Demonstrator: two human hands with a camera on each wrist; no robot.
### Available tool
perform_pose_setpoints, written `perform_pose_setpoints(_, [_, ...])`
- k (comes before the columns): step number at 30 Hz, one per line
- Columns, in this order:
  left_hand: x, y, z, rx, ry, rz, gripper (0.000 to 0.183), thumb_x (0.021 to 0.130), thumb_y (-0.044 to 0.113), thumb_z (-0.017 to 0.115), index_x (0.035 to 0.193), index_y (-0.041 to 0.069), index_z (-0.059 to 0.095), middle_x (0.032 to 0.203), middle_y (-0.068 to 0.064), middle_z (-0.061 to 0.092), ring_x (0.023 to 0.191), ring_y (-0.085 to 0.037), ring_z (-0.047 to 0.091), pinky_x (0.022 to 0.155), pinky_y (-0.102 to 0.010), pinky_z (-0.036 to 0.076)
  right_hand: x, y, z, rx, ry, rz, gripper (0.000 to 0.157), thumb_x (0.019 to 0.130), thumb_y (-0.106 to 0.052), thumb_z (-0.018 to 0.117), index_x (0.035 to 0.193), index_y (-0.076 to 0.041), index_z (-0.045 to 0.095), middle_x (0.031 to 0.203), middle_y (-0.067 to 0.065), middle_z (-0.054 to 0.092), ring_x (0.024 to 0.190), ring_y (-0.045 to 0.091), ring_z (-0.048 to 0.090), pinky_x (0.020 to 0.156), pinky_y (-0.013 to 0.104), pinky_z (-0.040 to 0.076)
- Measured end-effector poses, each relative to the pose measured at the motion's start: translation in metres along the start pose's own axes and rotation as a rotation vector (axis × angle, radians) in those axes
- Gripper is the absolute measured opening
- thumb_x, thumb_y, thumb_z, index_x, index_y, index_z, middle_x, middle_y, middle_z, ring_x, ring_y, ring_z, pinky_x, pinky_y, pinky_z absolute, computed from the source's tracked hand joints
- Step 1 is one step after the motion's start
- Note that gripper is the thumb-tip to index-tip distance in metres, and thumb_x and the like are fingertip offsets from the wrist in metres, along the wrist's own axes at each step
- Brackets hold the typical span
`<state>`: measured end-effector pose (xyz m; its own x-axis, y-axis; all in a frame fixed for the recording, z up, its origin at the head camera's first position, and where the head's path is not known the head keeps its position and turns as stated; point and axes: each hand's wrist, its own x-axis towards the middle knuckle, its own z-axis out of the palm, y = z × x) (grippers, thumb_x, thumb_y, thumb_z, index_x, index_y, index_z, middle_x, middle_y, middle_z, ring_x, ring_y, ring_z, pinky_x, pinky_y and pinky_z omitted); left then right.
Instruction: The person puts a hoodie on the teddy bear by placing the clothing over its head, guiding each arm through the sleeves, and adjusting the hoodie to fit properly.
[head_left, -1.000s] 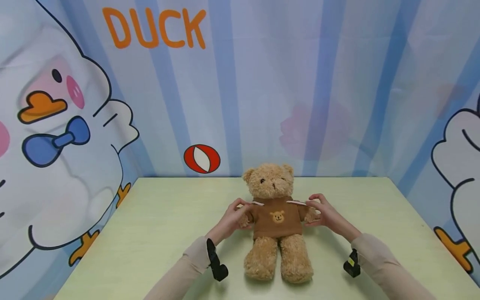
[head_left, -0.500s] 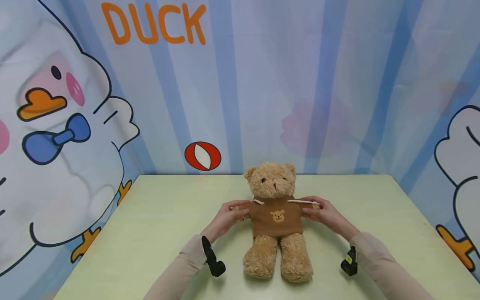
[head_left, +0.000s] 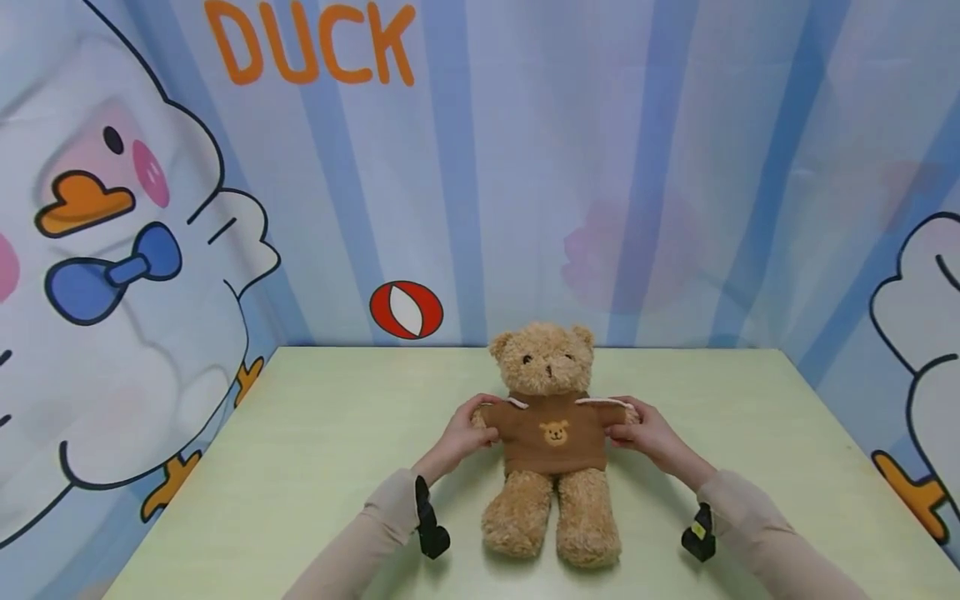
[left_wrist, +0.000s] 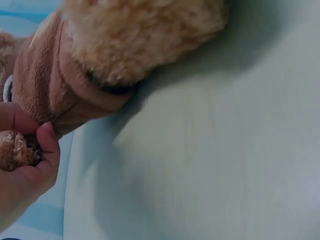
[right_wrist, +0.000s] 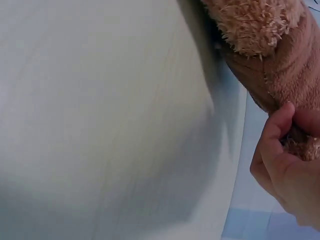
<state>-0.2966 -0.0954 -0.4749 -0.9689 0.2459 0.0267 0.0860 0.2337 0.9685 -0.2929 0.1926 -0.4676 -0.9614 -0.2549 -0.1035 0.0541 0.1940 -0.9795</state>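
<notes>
A light-brown teddy bear [head_left: 547,367] in a brown sweater [head_left: 553,454] faces me on the table, its legs pointing toward me. The sweater has a small bear-face patch [head_left: 555,433] on its chest and a white drawstring [head_left: 603,402] reaching toward each shoulder. My left hand [head_left: 461,435] pinches the sleeve and arm on the bear's left-hand side as I see it. On the other side my right hand [head_left: 654,433] pinches the opposite sleeve and arm. In both wrist views, thumb and finger meet at the sleeve, with the furry paw inside the hand.
The pale green table [head_left: 360,417] runs back to a blue striped cloth [head_left: 517,167] printed with ducks, a red-and-white ball [head_left: 407,309] and orange letters. A black strap with a small camera sits on each wrist [head_left: 430,521].
Both hands have closed from loose fingers near the bear's arms to a pinch on the sleeves. The bear's arms are now raised outward, and its legs have shifted slightly left.
</notes>
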Motion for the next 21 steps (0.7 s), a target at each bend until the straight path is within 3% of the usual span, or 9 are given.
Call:
perform_pose_setpoints(2, [-0.003,-0.001,0.001,0.001,-0.007,0.005,0.051,0.078,-0.006,0.054,0.126,0.005,0.042,0.138,-0.020,0.030,0.066,-0.024,0.055,0.066,-0.042,0.049,-0.003,0.000,0.003,-0.062,0.041,-0.013,0.064,0.084,-0.001,0.055,0.136,0.005,0.019,0.122,0.032,0.037,0.080,0.010,0.059,0.071,0.030,0.052])
perform_pose_setpoints(5, [-0.012,-0.004,0.005,0.029,-0.018,0.036,0.068,0.078,0.001,0.062,0.136,0.010,0.025,0.141,-0.025,0.019,0.094,-0.036,0.056,0.077,-0.047,0.048,-0.015,0.000,0.016,-0.267,0.169,-0.126,0.073,0.080,-0.003,0.062,0.135,0.002,0.015,0.116,0.039,0.031,0.076,0.018,0.055,0.060,0.028,0.048])
perform_pose_setpoints(8, [-0.022,-0.003,0.010,0.173,0.022,0.131,0.086,0.073,0.012,0.072,0.138,0.017,0.015,0.133,-0.028,0.016,0.108,-0.037,0.046,0.077,-0.042,0.047,-0.029,0.002,0.027,-0.638,0.342,-0.384,0.065,0.071,-0.005,0.070,0.123,-0.002,0.031,0.103,0.031,0.035,0.071,0.023,0.048,0.048,0.022,0.037])
perform_pose_setpoints(11, [-0.030,0.002,0.015,0.457,0.090,0.300,0.080,0.069,0.017,0.075,0.132,0.021,0.026,0.123,-0.024,0.018,0.100,-0.032,0.043,0.074,-0.037,0.043,-0.039,0.002,0.034,-0.947,0.435,-0.671,0.040,0.066,-0.008,0.074,0.098,-0.008,0.050,0.097,0.016,0.037,0.073,0.020,0.042,0.041,0.016,0.028])
perform_pose_setpoints(13, [-0.035,0.007,0.017,0.723,0.141,0.425,0.064,0.068,0.022,0.075,0.123,0.022,0.042,0.121,-0.022,0.022,0.103,-0.029,0.034,0.077,-0.037,0.035,-0.042,0.000,0.036,-1.064,0.394,-0.787,0.027,0.066,-0.013,0.074,0.086,-0.014,0.056,0.091,0.006,0.045,0.076,0.016,0.043,0.040,0.015,0.027])
perform_pose_setpoints(16, [-0.039,0.016,0.020,1.018,0.105,0.560,0.039,0.072,0.029,0.070,0.108,0.026,0.056,0.115,-0.013,0.036,0.101,-0.026,0.032,0.075,-0.038,0.028,-0.041,-0.003,0.039,-1.120,0.270,-0.884,0.018,0.069,-0.019,0.072,0.082,-0.019,0.058,0.081,-0.005,0.050,0.070,0.007,0.043,0.043,0.013,0.029])
perform_pose_setpoints(18, [-0.039,0.021,0.022,1.081,0.001,0.593,0.029,0.077,0.030,0.065,0.105,0.025,0.058,0.106,-0.006,0.044,0.092,-0.019,0.038,0.072,-0.032,0.031,-0.039,-0.006,0.042,-1.172,0.206,-0.899,0.020,0.071,-0.026,0.072,0.082,-0.020,0.056,0.073,-0.009,0.049,0.061,0.003,0.040,0.043,0.013,0.027])
perform_pose_setpoints(21, [-0.036,0.025,0.024,1.035,-0.169,0.558,0.029,0.083,0.032,0.061,0.109,0.022,0.057,0.091,0.001,0.045,0.067,-0.008,0.039,0.056,-0.019,0.031,-0.036,-0.013,0.049,-1.320,0.192,-0.913,0.029,0.071,-0.039,0.072,0.083,-0.021,0.054,0.062,-0.008,0.043,0.047,0.002,0.031,0.040,0.014,0.019])
